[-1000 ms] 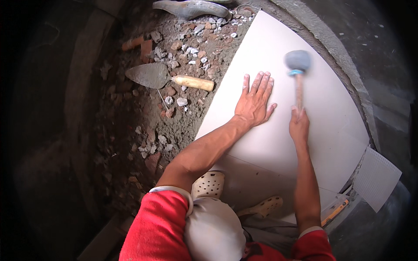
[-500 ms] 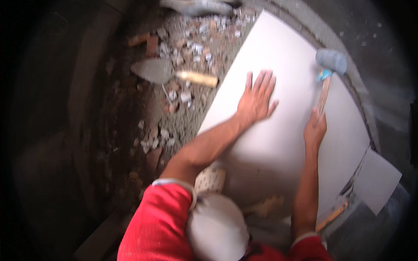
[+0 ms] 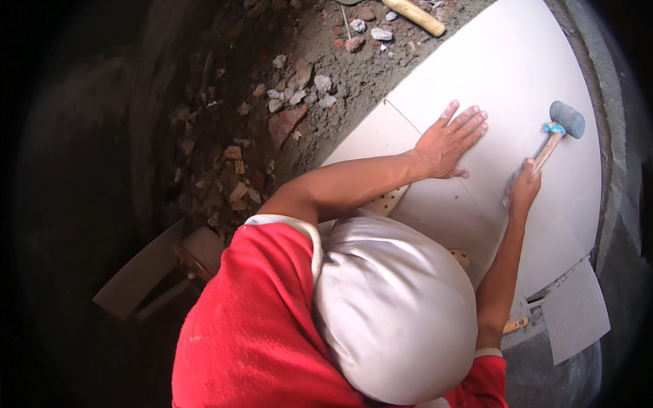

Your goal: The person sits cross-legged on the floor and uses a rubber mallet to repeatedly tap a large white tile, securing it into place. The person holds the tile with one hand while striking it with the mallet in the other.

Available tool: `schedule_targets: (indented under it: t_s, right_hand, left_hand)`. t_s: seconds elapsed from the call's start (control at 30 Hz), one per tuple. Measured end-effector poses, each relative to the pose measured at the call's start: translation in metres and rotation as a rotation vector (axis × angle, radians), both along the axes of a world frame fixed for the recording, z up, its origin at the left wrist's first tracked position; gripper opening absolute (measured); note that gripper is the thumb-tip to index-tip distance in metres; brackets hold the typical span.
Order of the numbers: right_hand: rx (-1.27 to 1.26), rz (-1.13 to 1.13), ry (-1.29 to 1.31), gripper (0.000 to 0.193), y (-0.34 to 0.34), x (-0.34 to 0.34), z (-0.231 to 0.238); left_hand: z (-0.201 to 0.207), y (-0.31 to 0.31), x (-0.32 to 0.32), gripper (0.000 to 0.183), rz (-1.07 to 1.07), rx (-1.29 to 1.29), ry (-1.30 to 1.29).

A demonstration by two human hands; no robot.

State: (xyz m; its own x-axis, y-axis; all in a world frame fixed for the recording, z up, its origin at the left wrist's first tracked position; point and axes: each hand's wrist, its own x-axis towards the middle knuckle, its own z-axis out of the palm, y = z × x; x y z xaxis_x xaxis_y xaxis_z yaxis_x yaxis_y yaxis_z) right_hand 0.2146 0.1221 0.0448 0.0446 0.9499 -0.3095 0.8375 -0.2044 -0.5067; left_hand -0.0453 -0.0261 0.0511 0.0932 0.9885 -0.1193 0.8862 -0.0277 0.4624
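Note:
My left hand point(image 3: 452, 139) lies flat on a large white floor tile point(image 3: 517, 61), its fingers outstretched and holding nothing. My right hand point(image 3: 524, 185) is wrapped round the wooden handle of a rubber mallet point(image 3: 567, 120). The mallet's grey head is over the tile's right part; whether it touches cannot be told. Blue material shows where handle and head meet. A thin joint separates the large tile from another white tile point(image 3: 374, 139) nearer me. Beyond the left hand, a trowel's wooden handle point(image 3: 416, 15) lies on the mortar, its blade mostly out of view.
Rough mortar and rubble point(image 3: 292, 95) spread along the tiles' left side. A grid-backed tile piece point(image 3: 577, 313) lies at the right, near an orange strip point(image 3: 515, 325). Tile offcuts point(image 3: 146, 272) lie at the lower left. A rounded shape in pale cloth point(image 3: 401, 306) hides the near middle.
The view has shifted, so the trowel now sits at the top edge and more of the near tiles shows. My left hand stays flat on the tile; my right still grips the mallet.

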Motion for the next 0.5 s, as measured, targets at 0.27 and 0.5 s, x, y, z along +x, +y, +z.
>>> schedule_targets:
  t_s: [0.27, 0.5]
  right_hand:
    - [-0.086, -0.069, 0.135, 0.04, -0.024, -0.013, 0.018]
    - [-0.071, -0.236, 0.466, 0.032, 0.012, -0.009, 0.079]
  left_hand:
    - [-0.001, -0.012, -0.006, 0.111, -0.054, -0.059, -0.048]
    - [-0.005, -0.012, -0.008, 0.108, -0.045, -0.057, -0.1]
